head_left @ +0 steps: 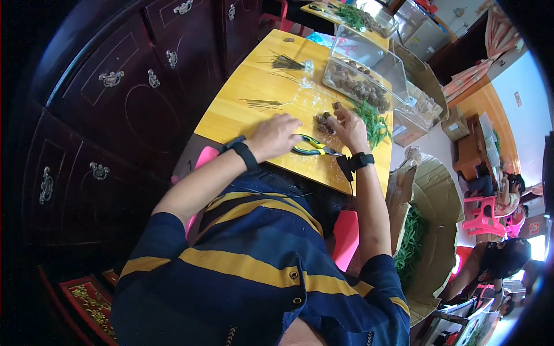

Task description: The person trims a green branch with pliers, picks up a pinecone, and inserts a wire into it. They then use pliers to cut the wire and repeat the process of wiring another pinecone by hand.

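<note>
Scissors lie between left hand and right hand.

Head cam, fisheye, looks steeply down at yellow table, close.

Hands at work: two, left hand and right hand, one black wristband on each
Yellow-handled pliers: one
Wooden worktop: one
Clear plastic bins: two near, more behind, count unclear
Bundles of thin sticks: two
Heaps of green stems: one on the worktop
Pink stools: at least one
Cardboard boxes: one large, open
</note>
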A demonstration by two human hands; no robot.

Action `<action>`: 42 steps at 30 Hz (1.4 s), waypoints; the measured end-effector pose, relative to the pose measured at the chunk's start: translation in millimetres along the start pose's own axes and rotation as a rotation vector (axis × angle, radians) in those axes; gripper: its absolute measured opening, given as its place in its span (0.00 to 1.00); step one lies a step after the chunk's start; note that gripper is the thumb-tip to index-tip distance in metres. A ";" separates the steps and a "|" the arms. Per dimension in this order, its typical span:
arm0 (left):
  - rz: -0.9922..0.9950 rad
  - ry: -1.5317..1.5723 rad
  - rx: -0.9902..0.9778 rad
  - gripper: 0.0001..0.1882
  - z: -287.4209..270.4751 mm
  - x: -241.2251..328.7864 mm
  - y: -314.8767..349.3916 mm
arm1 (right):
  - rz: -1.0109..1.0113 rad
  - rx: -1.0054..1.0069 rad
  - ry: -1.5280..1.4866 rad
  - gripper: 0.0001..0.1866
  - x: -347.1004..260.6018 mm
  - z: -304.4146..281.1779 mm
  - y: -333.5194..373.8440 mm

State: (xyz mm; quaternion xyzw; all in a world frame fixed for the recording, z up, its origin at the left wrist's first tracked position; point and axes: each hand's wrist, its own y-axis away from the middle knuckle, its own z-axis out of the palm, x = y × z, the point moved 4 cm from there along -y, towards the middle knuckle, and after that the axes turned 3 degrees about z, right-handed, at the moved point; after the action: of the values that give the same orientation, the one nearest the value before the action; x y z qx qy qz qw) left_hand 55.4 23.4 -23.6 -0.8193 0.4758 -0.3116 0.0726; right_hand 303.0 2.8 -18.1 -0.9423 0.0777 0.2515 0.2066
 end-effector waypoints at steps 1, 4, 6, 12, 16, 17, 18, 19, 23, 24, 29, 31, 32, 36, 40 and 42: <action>-0.057 -0.044 0.022 0.19 -8.6 -17.1 2.9 | 0.009 -0.064 0.006 0.10 -4.9 0.9 6.5; -0.153 -0.127 0.028 0.18 -26.7 -48.8 5.2 | 0.014 -0.140 -0.017 0.11 -11.9 5.5 18.5; -0.227 -0.203 0.002 0.17 -33.4 -60.1 3.3 | 0.006 -0.161 -0.070 0.12 -13.9 7.9 24.0; -0.163 -0.317 -0.124 0.19 -24.5 -60.6 -10.0 | -0.026 -0.072 -0.134 0.09 -15.7 1.5 41.5; -0.121 -0.390 -0.169 0.19 -19.8 -56.7 -9.3 | -0.018 -0.118 -0.097 0.11 -14.7 3.2 46.9; -0.101 -0.394 -0.166 0.19 -19.6 -55.0 -7.6 | -0.009 -0.115 -0.108 0.12 -13.9 4.2 46.8; -0.081 -0.399 -0.163 0.18 -19.7 -53.6 -5.7 | 0.000 -0.112 -0.120 0.13 -12.9 5.3 46.7; -0.080 -0.402 -0.168 0.18 -19.7 -53.8 -3.4 | 0.003 -0.111 -0.124 0.13 -10.9 7.2 46.9; -0.065 -0.304 -0.163 0.17 -24.3 -52.4 6.5 | 0.030 -0.099 -0.125 0.18 -0.3 17.9 47.9; -0.062 -0.285 -0.163 0.17 -26.1 -52.0 7.5 | 0.019 -0.065 -0.158 0.18 2.5 17.9 45.8; -0.069 -0.262 -0.195 0.16 -33.7 -45.0 13.6 | 0.114 -0.008 -0.440 0.16 9.2 13.7 46.7; -0.073 -0.272 -0.212 0.16 -36.2 -39.3 20.0 | 0.172 -0.010 -0.551 0.15 9.7 10.9 47.3; -0.065 -0.274 -0.212 0.16 -37.6 -34.2 25.6 | 0.188 -0.023 -0.665 0.15 8.4 9.7 46.7; -0.030 -0.262 -0.196 0.17 -43.1 -21.8 41.4 | 0.223 -0.058 -0.931 0.15 7.3 9.0 46.9; -0.023 -0.221 -0.104 0.19 -49.4 -30.9 44.4 | 0.222 -0.104 -1.035 0.15 5.6 10.6 47.1; -0.058 -0.205 -0.004 0.19 -55.6 -33.9 41.5 | 0.210 -0.133 -1.103 0.15 2.8 11.9 48.8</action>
State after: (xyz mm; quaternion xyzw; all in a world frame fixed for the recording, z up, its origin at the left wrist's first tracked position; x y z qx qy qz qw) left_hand -19.3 38.9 -11.7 -0.8605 0.4426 -0.2270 0.1100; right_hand 287.9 -36.2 -46.0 -0.6695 0.0357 0.7304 0.1307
